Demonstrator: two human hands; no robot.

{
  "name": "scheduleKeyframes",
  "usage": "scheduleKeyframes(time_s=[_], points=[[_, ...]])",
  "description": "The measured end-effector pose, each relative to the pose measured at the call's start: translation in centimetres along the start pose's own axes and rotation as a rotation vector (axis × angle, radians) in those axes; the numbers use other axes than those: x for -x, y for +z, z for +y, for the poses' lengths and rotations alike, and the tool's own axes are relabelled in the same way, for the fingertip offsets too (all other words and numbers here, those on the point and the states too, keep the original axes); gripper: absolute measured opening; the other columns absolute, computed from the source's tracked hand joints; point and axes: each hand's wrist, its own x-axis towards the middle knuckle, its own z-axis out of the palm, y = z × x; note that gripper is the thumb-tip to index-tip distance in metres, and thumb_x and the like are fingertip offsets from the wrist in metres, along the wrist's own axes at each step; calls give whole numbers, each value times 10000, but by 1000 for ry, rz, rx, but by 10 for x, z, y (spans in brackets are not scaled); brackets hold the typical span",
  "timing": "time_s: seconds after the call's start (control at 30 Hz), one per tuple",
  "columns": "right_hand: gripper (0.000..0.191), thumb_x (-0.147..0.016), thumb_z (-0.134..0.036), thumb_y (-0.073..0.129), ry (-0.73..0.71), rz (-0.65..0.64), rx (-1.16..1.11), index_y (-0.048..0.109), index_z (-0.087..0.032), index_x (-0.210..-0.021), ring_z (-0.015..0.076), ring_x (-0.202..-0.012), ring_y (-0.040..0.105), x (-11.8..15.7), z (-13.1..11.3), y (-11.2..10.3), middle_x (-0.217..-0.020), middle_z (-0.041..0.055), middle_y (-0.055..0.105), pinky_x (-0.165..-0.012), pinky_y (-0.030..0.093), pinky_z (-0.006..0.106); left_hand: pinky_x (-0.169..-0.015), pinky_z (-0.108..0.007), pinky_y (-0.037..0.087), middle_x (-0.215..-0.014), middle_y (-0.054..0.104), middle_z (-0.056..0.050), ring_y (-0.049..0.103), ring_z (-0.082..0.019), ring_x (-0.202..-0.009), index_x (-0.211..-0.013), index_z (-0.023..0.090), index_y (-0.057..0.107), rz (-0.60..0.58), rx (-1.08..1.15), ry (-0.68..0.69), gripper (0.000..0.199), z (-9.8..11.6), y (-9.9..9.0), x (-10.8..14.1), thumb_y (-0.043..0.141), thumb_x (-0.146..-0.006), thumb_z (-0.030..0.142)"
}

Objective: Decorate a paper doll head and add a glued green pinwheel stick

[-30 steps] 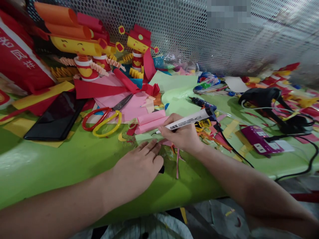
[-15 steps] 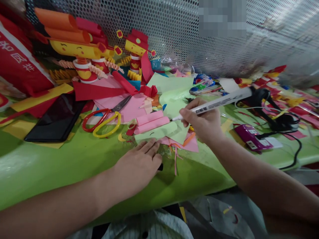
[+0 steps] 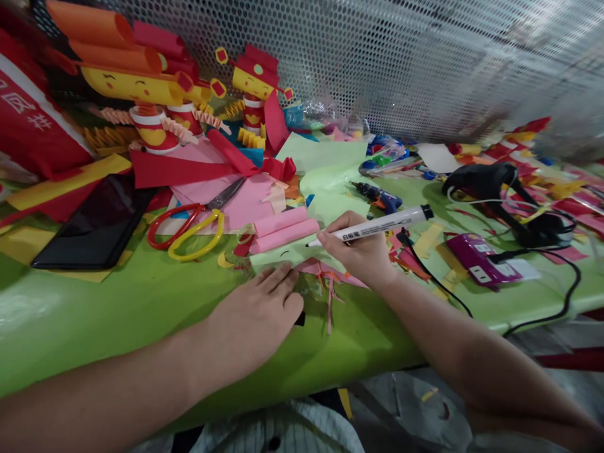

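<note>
Between the thumb and fingers of my right hand is a white marker, its black tip at the surface of a light green paper piece. One short dark curved line shows on that piece, left of the tip. Two pink paper rolls lie along its far edge. My left hand lies flat, fingers outstretched, with its fingertips on the near edge of the green paper. A small black object shows partly beside my left thumb.
Scissors and a black phone lie left. Paper figures stand behind them. A glue gun, purple power socket, black cable and paper scraps are on the right. A perforated metal panel rises behind.
My right hand has moved left and down with the marker, bringing its tip from the pink roll's end to the green paper. My left hand stays on the paper. The glue gun is now uncovered.
</note>
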Motion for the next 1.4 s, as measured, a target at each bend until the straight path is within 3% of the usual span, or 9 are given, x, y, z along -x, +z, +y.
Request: scheduleKeyframes(time_s=[0.4,0.87,1.2,1.4], points=[[195,-717,-254,633,-27,-21,57,483,-203,-604,58,-410,394,1,5,3,-460,-73,447,-390,328,196,-935,-391,435,-1176,599,-160,503,-262,-1167,-823,132,556,1,-12,2,102,0,0,0,456,-805,127],[198,-712,-251,635,-1,-44,50,474,-202,-608,64,-425,410,1,6,3,-471,-67,459,-405,335,201,-927,-388,440,-1173,600,-163,516,-260,-1152,-835,125,569,1,-9,-3,111,0,-3,-1,462,-821,150],[174,-710,-173,626,-74,-29,58,478,-199,-621,55,-416,400,0,7,4,-474,-80,446,-397,319,191,-912,-402,451,-1173,595,-179,527,-275,-1136,-847,119,563,24,4,2,105,0,-2,0,476,-788,118],[187,-709,-217,632,-26,-20,80,481,-204,-600,60,-408,369,0,6,4,-453,-80,414,-391,313,203,-930,-406,434,-1184,585,-188,513,-276,-1154,-833,118,556,13,39,-3,105,0,-3,0,456,-804,104]])
